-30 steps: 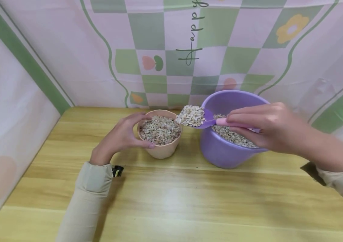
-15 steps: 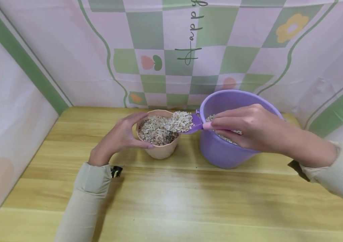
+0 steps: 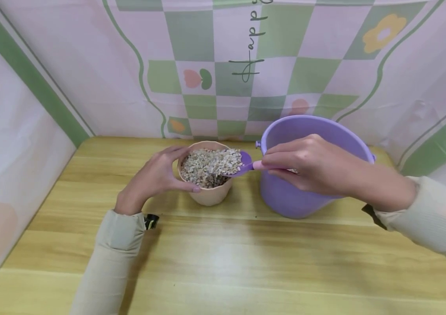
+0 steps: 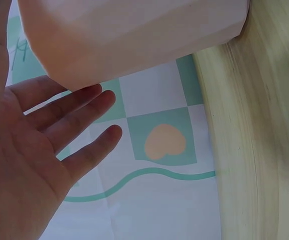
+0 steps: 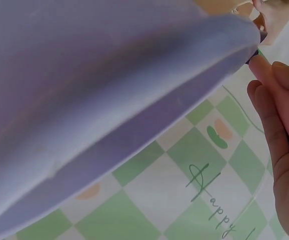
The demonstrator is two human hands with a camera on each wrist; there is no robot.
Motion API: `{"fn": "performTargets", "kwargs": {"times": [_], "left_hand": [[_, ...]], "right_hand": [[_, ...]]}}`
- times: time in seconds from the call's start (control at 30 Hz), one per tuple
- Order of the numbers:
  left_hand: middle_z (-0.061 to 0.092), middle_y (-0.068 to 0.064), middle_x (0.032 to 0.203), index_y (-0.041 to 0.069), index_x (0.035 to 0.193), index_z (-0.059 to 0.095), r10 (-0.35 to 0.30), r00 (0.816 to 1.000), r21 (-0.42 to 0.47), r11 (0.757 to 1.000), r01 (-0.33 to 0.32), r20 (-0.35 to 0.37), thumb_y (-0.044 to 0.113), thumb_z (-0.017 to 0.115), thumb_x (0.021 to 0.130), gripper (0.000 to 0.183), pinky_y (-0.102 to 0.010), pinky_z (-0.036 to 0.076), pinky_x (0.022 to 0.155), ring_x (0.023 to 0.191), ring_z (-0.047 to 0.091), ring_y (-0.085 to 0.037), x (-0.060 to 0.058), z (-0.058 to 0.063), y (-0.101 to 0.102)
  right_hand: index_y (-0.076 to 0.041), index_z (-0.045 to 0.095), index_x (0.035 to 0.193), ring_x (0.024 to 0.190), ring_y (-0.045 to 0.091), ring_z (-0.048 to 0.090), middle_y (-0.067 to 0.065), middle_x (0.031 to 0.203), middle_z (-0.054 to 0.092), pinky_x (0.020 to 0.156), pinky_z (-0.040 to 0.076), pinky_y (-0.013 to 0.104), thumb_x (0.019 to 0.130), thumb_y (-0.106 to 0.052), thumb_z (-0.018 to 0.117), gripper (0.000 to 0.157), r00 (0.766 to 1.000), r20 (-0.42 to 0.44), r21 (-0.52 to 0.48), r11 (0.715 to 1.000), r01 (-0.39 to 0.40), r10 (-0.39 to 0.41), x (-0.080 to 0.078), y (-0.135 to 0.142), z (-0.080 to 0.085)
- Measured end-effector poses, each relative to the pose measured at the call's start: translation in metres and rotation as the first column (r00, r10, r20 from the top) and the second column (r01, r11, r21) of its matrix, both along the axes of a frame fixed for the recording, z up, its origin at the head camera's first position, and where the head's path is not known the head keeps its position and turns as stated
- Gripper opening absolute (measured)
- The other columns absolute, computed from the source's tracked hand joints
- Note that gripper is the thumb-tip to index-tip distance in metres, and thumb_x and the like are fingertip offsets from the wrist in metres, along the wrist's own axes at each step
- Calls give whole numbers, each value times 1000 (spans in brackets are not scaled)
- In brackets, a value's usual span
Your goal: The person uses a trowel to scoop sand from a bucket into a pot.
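Observation:
In the head view a peach flower pot filled with small grit stands on the table. My left hand holds its left side, thumb along the near rim and index finger at the far side; in the left wrist view the other fingers are spread beside the wall. My right hand grips the pink handle of a small trowel. The trowel's purple blade is tilted over the pot's right rim, and a heap of grit on it spills onto the grit inside.
A large purple bucket stands right of the pot, under my right hand, which hides most of its inside. The wooden table meets a checkered cloth backdrop just behind both containers. Another cloth hangs at the left.
My right hand has moved left, bringing the trowel from beside the bucket to over the pot. The blade has tipped and grit slides off it. My left hand stays on the pot.

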State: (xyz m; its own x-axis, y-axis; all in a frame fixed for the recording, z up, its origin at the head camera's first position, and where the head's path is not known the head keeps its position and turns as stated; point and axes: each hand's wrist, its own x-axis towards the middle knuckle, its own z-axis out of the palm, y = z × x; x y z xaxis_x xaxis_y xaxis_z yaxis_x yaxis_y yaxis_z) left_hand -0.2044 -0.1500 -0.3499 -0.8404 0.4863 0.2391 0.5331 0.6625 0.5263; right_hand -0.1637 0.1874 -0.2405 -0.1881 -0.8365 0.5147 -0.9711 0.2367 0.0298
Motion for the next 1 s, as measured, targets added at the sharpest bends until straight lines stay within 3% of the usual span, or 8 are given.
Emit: {"fn": "performTargets", "kwargs": {"times": [0.2,0.3,0.4,0.5,0.8,1.0], "left_hand": [[47,-19,148,0,146,47,12,1000,-19,1000,-12,-5,64,87,60,115,-50,42,108,136,45,-35,0,1,0],[47,-20,148,0,147,46,17,1000,-26,1000,-17,2,63,87,60,115,-51,41,108,136,44,-36,0,1,1],[46,-21,148,-1,147,45,19,1000,-32,999,-19,9,64,87,60,116,-51,41,108,137,43,-36,0,2,1],[46,-21,149,0,148,44,23,1000,-40,999,-22,16,65,86,61,117,-51,40,109,137,43,-36,0,3,1],[44,-19,150,1,148,44,28,1000,-61,998,-28,9,69,83,60,119,-52,40,108,137,43,-36,2,4,0],[45,-20,150,2,149,44,32,999,-64,997,-32,11,69,84,60,118,-52,41,108,136,44,-36,2,4,0]], "right_hand": [[-11,69,89,67,5,60,-9,80,65,55,51,26,107,-31,42,38,1000,12,48,999,20,-21,-3,-7,1],[-11,69,87,67,5,60,-8,77,64,55,51,26,102,-22,56,22,999,32,74,997,32,-34,-6,-9,1],[-12,68,83,63,3,56,-8,73,59,53,49,24,91,-8,70,9,997,55,100,994,44,-50,-8,-13,2],[-12,65,78,59,2,49,-8,69,54,52,45,22,83,0,75,16,996,65,110,992,57,-65,-10,-17,3],[-17,49,63,54,1,33,-9,58,37,49,33,21,86,-1,74,37,992,94,115,991,67,-78,-16,-28,9],[-16,57,64,52,0,37,-11,57,45,48,37,22,87,-4,74,32,984,142,161,983,83,-106,-19,-33,17]]}}
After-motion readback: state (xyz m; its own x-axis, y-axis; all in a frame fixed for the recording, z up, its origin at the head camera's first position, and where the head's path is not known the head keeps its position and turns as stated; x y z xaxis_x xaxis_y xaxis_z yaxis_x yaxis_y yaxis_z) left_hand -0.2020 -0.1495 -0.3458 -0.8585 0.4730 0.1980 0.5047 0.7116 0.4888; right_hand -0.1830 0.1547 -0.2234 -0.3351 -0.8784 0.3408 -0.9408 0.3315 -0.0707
